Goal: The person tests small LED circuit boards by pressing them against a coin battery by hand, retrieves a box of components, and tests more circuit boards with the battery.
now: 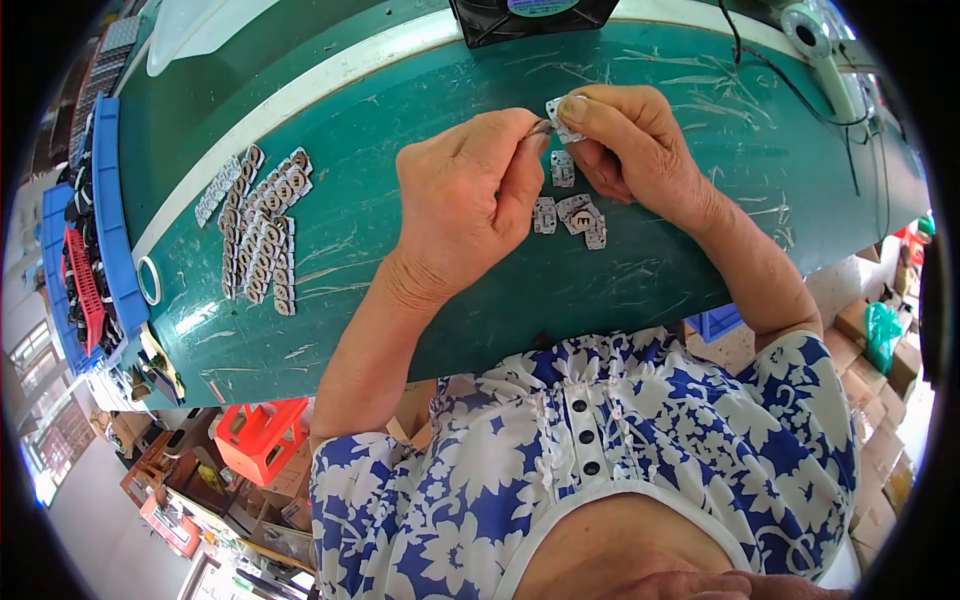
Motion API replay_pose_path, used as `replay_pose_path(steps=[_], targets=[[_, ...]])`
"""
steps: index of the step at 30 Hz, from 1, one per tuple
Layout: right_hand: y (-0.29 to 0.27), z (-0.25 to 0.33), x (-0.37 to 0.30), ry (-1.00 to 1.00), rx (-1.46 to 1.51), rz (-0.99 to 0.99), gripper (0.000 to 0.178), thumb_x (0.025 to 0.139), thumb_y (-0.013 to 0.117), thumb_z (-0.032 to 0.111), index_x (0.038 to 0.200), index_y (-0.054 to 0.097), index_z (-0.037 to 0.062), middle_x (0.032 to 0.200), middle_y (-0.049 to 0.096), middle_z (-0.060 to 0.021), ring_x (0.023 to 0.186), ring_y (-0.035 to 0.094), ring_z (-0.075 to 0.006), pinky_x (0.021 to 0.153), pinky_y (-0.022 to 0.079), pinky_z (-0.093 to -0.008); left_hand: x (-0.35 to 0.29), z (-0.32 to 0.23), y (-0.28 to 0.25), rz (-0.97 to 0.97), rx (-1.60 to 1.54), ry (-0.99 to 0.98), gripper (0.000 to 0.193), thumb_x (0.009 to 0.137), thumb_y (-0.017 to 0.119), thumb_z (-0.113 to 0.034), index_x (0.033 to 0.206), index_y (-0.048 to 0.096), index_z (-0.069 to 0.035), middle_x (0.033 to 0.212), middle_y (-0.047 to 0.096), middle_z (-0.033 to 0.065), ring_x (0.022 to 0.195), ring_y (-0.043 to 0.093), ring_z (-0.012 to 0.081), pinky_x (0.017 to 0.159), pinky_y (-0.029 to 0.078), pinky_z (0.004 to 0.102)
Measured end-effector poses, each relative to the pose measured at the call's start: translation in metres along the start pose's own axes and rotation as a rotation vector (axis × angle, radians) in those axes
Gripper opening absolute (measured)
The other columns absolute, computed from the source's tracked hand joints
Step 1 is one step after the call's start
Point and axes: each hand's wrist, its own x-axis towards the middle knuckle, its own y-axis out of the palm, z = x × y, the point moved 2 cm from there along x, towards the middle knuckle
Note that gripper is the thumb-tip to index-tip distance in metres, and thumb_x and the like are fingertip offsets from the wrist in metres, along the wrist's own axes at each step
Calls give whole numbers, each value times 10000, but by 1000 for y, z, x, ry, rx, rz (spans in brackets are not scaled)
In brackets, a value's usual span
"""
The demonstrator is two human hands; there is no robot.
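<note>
My right hand (640, 150) pinches a small pale flat plate with holes (560, 112) between thumb and fingers. Close against it, the fingertips of my left hand (465, 185) are closed on a tiny dark piece, too small to name. Below the hands on the green table (380, 150) lie several similar plates, one pale plate (563, 170) near my right fingers and a plate with a round part (580, 215) in a small cluster. To the left, plates with round brown parts (265, 235) lie in slanting rows, beside a strip of bare pale plates (217, 192).
A black fan-like box (530, 22) stands at the far edge. A jointed pale arm (835, 75) with black cables is at the far right. On the left are a ring of tape (149, 280) and a blue crate (118, 230); a red stool (262, 440) stands below the table.
</note>
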Motion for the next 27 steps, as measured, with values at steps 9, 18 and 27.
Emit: replay_pose_path(steps=[9, 18, 27], targets=[[-7, 3, 4, -397, -737, 44, 396, 1065, 537, 319, 852, 590, -10, 636, 494, -59, 594, 495, -136, 572, 441, -350, 4, 8, -7, 162, -219, -192, 160, 934, 628, 0, 1082, 688, -15, 896, 667, 112, 756, 648, 232, 665, 507, 298], [-15, 10, 3, -296, -604, 241, 395, 1081, 511, 345, 870, 606, 24, 645, 502, -34, 582, 464, -133, 538, 412, -299, 2, 9, -15, 278, -358, -391, 72, 911, 706, -61, 940, 704, 5, 748, 645, 45, 673, 612, 90, 580, 463, 250], [-7, 8, 0, -342, -549, 313, 365, 1075, 528, 327, 920, 633, 13, 670, 564, -51, 576, 521, -127, 542, 451, -286, -1, 11, -15, 393, -489, -344, 143, 982, 690, -153, 989, 715, -12, 775, 674, 16, 607, 605, 39, 492, 437, 179]])
